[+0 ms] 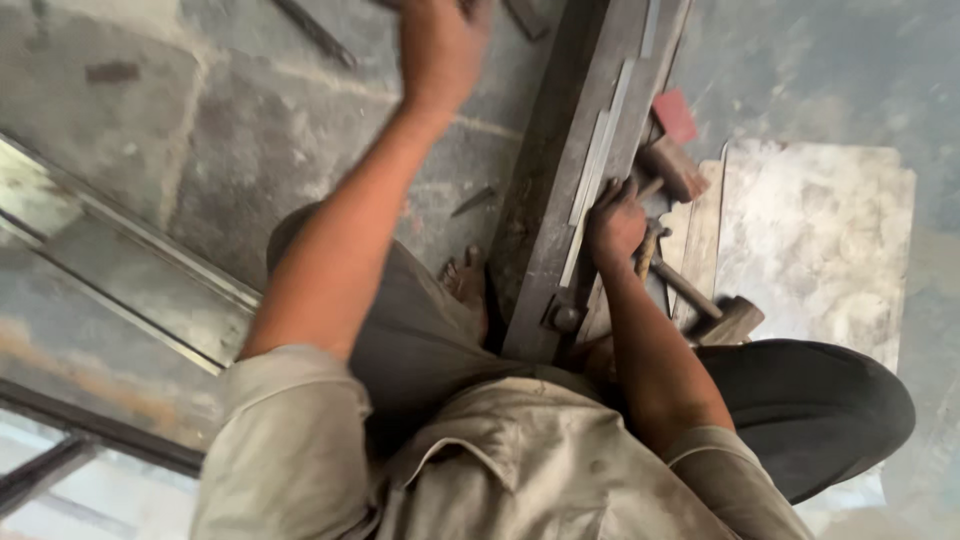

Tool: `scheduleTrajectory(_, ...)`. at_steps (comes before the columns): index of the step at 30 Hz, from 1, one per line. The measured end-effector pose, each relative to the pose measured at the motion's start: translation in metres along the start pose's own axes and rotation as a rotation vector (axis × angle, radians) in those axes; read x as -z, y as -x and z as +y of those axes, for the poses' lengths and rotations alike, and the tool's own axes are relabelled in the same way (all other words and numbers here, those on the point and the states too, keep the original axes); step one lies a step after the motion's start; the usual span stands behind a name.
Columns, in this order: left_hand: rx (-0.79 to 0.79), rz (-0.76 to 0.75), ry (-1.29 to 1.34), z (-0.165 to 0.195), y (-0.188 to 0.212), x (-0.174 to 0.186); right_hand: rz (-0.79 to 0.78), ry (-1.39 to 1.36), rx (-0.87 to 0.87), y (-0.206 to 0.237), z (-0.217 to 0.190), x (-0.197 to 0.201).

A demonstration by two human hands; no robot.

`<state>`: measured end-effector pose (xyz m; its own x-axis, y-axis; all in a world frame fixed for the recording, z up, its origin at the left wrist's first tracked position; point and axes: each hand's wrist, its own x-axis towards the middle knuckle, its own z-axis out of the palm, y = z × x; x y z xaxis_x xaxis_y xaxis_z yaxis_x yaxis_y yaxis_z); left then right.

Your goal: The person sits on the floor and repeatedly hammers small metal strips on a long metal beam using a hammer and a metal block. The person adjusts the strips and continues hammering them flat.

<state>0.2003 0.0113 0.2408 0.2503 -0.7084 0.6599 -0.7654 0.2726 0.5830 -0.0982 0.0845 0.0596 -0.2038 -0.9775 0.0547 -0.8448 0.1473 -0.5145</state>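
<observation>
From above, the floor (pixel 230 130) is rough grey stone slabs with pale joints, dusty and stained. A long dark steel beam (pixel 560 170) runs from the person's lap up toward the top edge, with thin bright metal strips (pixel 600 150) lying along its upper face. The right hand (pixel 612 222) rests on the beam's right edge, fingers curled against the strips; whether it grips one I cannot tell. The left hand (pixel 440 45) is stretched out toward the top edge, blurred, its fingers hidden. Just right of the beam lie a wooden mallet (pixel 672 168) and a hammer (pixel 715 310), beside a worn pale sheet (pixel 820 240). Metal frame bars (pixel 130 270) cross the floor on the left. Open floor shows between the bars and the beam.
</observation>
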Motion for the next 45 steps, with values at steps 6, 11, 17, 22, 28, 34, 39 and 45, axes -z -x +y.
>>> scheduleTrajectory(6,0.365,-0.816,-0.434,-0.063,0.192,-0.081,0.017,-0.003,0.009,-0.008,0.001,-0.001)
scheduleTrajectory(11,0.285,-0.94,-0.488,-0.09,0.234,-0.094,0.079,0.011,0.061,-0.016,-0.003,0.004)
scheduleTrajectory(17,0.529,-1.08,-0.405,-0.092,0.198,-0.123,0.035,-0.025,0.005,-0.017,-0.007,0.009)
scheduleTrajectory(22,0.499,-0.638,-0.113,-0.073,0.107,-0.159,0.02,-0.056,0.001,-0.019,-0.01,0.014)
scheduleTrajectory(28,0.719,-0.664,0.311,-0.03,-0.005,-0.183,0.014,-0.048,-0.024,-0.022,-0.012,0.017)
scheduleTrajectory(34,0.492,-0.66,0.237,-0.019,-0.01,-0.237,-0.004,-0.068,0.0,-0.025,-0.012,0.016)
scheduleTrajectory(39,0.573,-0.705,0.254,-0.032,0.01,-0.272,-0.026,-0.051,0.001,-0.027,-0.011,0.016)
scheduleTrajectory(45,0.628,-0.746,0.386,-0.034,0.017,-0.267,-0.028,-0.117,0.018,-0.028,-0.012,0.019)
